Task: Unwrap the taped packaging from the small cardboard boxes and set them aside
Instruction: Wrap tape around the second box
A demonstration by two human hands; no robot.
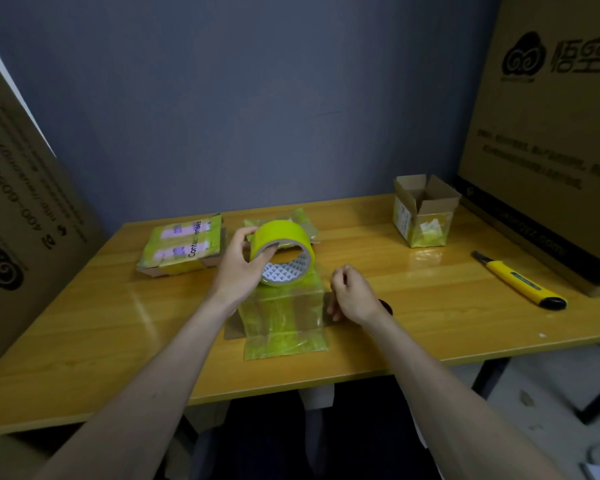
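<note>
My left hand (238, 268) grips a roll of yellow tape (284, 252) and holds it just above the table centre. Under the roll lies a flattened cardboard box wrapped in yellow tape (283, 318), with a strip of tape running from it up to the roll. My right hand (352, 292) rests on the right edge of that box, fingers curled and pinching at the tape. A flat taped package with purple labels (184, 249) lies to the left. Behind the roll sits another taped flat piece (303, 221). An open small cardboard box (425, 211) stands at the back right.
A yellow utility knife (520, 280) lies on the right of the wooden table (118, 341). Big printed cartons stand at the left (21, 209) and the right (548, 133). A blue-grey wall is behind. The table's front edge is close to my body.
</note>
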